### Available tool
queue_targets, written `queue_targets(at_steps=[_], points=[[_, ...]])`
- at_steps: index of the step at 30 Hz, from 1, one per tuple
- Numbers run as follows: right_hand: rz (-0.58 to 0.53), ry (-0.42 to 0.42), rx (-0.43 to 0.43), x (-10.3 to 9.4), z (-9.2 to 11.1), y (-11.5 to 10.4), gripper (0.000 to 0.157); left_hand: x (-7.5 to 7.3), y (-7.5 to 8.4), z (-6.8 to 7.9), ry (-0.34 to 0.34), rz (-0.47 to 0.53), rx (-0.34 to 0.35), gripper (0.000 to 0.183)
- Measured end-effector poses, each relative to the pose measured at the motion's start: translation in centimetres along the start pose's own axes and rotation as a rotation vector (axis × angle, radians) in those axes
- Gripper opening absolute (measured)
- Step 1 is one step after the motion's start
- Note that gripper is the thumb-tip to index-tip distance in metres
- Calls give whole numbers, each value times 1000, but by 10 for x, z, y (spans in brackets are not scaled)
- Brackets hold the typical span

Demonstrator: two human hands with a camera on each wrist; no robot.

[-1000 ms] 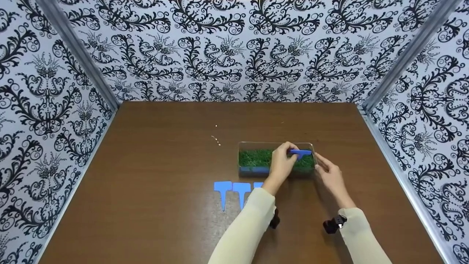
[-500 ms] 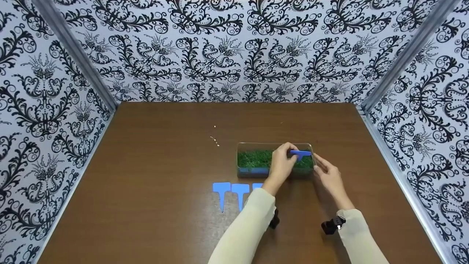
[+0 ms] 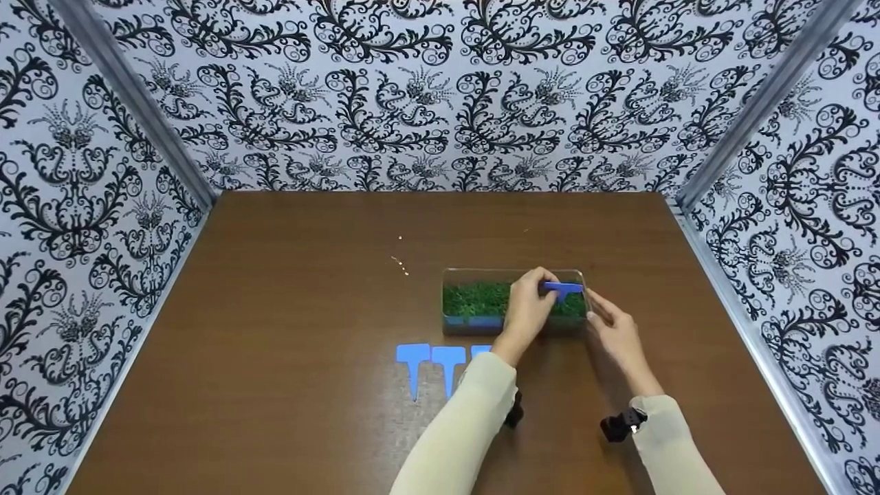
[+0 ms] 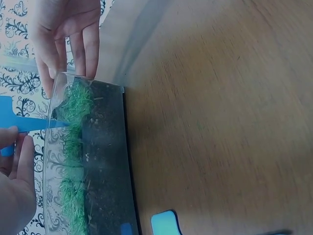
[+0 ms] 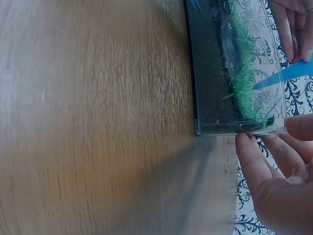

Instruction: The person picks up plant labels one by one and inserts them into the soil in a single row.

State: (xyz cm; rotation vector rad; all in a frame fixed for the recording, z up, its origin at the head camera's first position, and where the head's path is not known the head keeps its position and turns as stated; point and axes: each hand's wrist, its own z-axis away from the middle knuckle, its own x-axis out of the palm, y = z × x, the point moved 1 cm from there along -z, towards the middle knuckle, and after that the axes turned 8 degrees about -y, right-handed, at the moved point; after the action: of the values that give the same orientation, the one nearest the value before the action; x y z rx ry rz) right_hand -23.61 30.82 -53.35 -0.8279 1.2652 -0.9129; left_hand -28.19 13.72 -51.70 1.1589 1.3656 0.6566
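My left hand [image 3: 528, 306] pinches a blue T-shaped plant label [image 3: 565, 289] above the right part of a clear rectangular container [image 3: 445, 292]. In the left wrist view the label's pointed stem reaches down to the green grass [image 4: 76, 105], which grows over dark soil [image 4: 105, 147]. At the container's right end, my right hand [image 3: 619, 333] touches the end wall and rim corner with fairly straight fingers [image 5: 252, 159]. More blue plant labels lie on the table in front: one at left [image 3: 412, 361], one beside it [image 3: 448, 364], and a third [image 3: 480, 349] partly hidden by the left sleeve.
The brown table [image 3: 289, 309] has patterned walls [image 3: 385, 103] on three sides, with metal strips at the corners. Small light specks [image 3: 400, 265] lie on it left of the container. Black wrist cameras [image 3: 622, 425] are strapped at the sleeves.
Container and table labels shift very slightly left and down in view as the head view drifts. Both hands keep their places at the container, and the pinched label looks almost unchanged.
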Motion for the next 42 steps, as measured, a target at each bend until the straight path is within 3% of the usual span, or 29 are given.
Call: queue_targets(at_steps=[14, 42], points=[[-5, 7, 12, 0, 0, 1, 46, 4, -1, -4, 0, -78, 3, 10], [-26, 14, -8, 1, -1, 2, 46, 12, -7, -9, -19, -132, -25, 9]])
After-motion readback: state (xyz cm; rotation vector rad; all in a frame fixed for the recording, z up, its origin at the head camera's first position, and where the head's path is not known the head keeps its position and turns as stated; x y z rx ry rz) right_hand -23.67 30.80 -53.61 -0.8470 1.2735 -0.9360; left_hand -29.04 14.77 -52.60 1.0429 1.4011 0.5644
